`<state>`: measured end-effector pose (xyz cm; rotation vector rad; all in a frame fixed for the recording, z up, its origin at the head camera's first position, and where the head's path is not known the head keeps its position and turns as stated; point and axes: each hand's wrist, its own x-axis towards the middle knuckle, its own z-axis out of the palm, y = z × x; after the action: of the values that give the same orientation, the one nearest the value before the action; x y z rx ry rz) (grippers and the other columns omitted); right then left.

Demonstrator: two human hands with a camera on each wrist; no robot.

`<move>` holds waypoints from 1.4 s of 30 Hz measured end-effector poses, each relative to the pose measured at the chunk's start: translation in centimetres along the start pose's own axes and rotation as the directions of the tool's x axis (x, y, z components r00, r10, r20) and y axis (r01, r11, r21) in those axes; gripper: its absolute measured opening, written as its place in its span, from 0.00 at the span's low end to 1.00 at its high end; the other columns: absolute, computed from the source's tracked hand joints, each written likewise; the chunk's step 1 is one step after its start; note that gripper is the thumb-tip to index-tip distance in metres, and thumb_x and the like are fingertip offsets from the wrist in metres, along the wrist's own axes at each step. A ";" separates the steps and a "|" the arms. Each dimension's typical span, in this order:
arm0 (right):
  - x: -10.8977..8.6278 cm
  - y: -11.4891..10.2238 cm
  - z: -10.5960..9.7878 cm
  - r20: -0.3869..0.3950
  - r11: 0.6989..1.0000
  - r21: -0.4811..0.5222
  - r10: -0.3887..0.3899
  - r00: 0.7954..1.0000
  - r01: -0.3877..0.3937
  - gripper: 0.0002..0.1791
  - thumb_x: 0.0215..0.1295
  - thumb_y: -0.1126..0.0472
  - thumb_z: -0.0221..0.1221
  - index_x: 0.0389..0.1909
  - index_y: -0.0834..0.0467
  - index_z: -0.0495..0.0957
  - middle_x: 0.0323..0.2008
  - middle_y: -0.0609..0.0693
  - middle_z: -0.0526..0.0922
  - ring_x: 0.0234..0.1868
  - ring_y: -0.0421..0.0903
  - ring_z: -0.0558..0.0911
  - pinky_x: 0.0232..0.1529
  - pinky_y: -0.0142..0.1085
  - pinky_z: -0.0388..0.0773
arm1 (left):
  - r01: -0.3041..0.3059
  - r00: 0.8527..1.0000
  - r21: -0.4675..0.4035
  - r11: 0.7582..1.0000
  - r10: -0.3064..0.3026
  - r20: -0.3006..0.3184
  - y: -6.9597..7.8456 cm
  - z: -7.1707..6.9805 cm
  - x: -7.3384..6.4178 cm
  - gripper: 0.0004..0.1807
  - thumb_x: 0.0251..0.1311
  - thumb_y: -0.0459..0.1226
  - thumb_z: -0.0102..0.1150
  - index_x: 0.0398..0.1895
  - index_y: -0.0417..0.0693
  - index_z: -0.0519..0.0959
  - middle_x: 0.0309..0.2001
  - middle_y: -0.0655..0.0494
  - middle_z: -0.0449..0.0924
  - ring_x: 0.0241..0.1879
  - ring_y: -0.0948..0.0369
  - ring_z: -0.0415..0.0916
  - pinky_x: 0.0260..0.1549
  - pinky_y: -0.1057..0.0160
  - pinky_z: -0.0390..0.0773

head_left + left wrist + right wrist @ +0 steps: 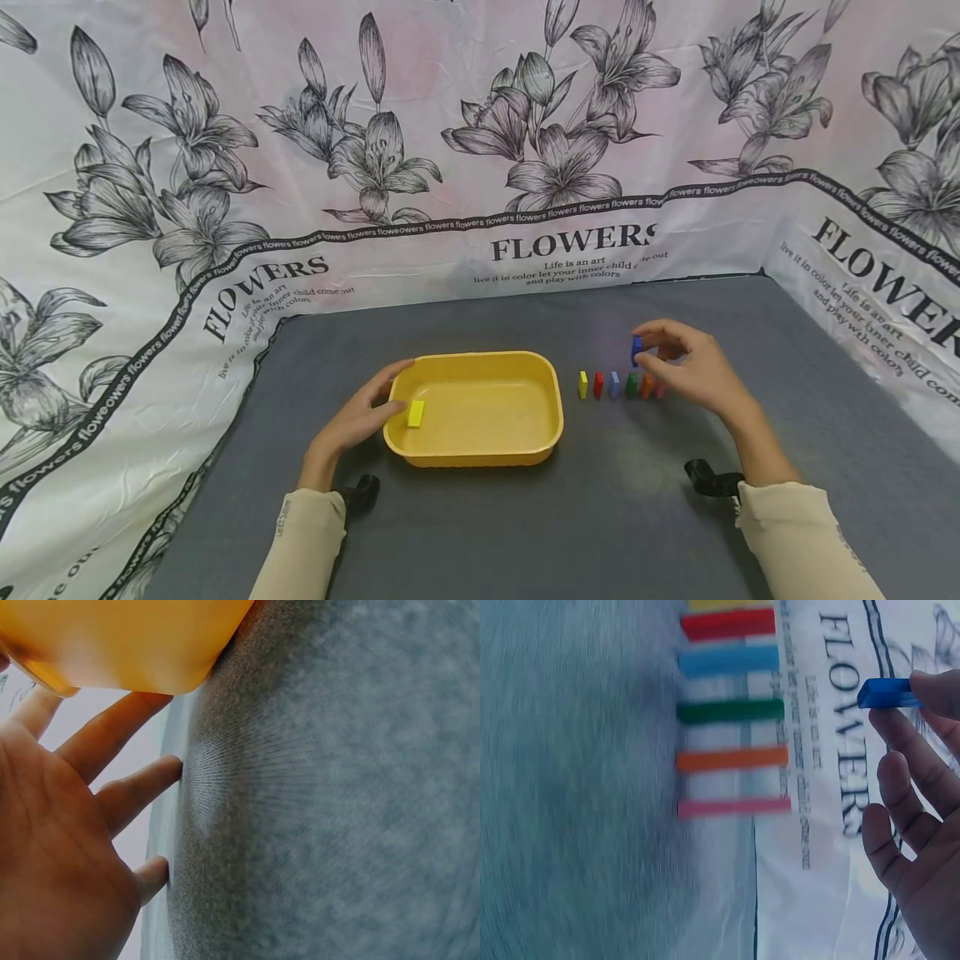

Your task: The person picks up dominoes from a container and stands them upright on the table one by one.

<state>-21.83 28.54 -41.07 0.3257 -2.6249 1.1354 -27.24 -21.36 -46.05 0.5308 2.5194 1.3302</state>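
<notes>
My right hand [686,362] pinches a small blue block [637,351] between thumb and fingertips, above the table. In the right wrist view the blue block [889,693] sticks out past the fingertips, and the other fingers are loosely bent. Below stands a row of thin upright blocks: yellow [582,384], red [598,385], light blue [614,384], green [632,385], orange [647,385] and pink [660,389], the last partly hidden. My left hand [365,410] holds the left rim of a yellow tray [480,458], thumb over the edge. A yellow block [416,414] lies inside, near that thumb.
The dark grey table [600,533] lies under everything. A white cloth with flower prints and lettering [573,246] hangs behind and along both sides. Black straps with mounts [712,479] are at both wrists.
</notes>
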 end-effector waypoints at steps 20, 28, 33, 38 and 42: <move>-2.2 4.5 -3.2 -0.011 0.995 -0.065 0.076 0.997 -0.076 0.15 0.69 0.59 0.64 0.55 0.55 0.80 0.46 0.59 0.86 0.36 0.30 0.77 0.35 0.27 0.75 | -0.001 1.000 -0.001 1.000 0.001 0.006 -0.1 0.0 0.1 0.35 0.71 0.39 0.55 0.79 0.66 0.58 0.77 0.46 0.62 0.71 0.42 0.67 0.69 0.35 0.67; -2.1 5.8 -3.1 0.053 0.995 -0.065 0.080 0.995 -0.077 0.17 0.67 0.60 0.66 0.54 0.59 0.80 0.45 0.60 0.87 0.35 0.29 0.76 0.35 0.29 0.75 | -0.004 1.000 0.000 1.000 0.004 0.001 0.0 0.0 0.0 0.35 0.71 0.39 0.55 0.79 0.66 0.58 0.77 0.47 0.61 0.71 0.42 0.67 0.68 0.35 0.67; -2.1 6.3 -2.9 0.113 0.995 -0.070 0.078 0.991 -0.071 0.17 0.67 0.60 0.66 0.54 0.60 0.80 0.47 0.61 0.87 0.37 0.27 0.76 0.37 0.29 0.76 | -0.005 1.000 0.003 1.000 0.005 -0.004 -0.1 0.0 0.0 0.36 0.71 0.40 0.56 0.79 0.66 0.58 0.77 0.46 0.62 0.71 0.43 0.67 0.68 0.36 0.68; -2.1 6.5 -2.6 0.153 0.992 -0.087 0.108 0.982 -0.095 0.17 0.67 0.59 0.66 0.54 0.60 0.80 0.48 0.60 0.87 0.39 0.27 0.76 0.39 0.31 0.77 | -0.006 1.000 0.006 1.000 0.006 -0.007 -0.2 0.0 0.1 0.35 0.71 0.40 0.56 0.79 0.66 0.58 0.76 0.46 0.63 0.71 0.43 0.67 0.68 0.36 0.68; -2.1 6.6 -2.4 0.170 0.991 -0.081 0.119 0.978 -0.106 0.16 0.66 0.59 0.66 0.53 0.60 0.80 0.46 0.59 0.87 0.38 0.29 0.78 0.38 0.32 0.77 | -0.008 1.000 0.003 1.000 0.008 -0.006 -0.2 0.0 0.0 0.35 0.71 0.40 0.56 0.79 0.66 0.58 0.77 0.47 0.62 0.72 0.43 0.66 0.69 0.35 0.67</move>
<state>-21.48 34.93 -44.61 0.2766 -2.8625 1.0884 -27.33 -21.47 -46.17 0.5385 2.5271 1.3325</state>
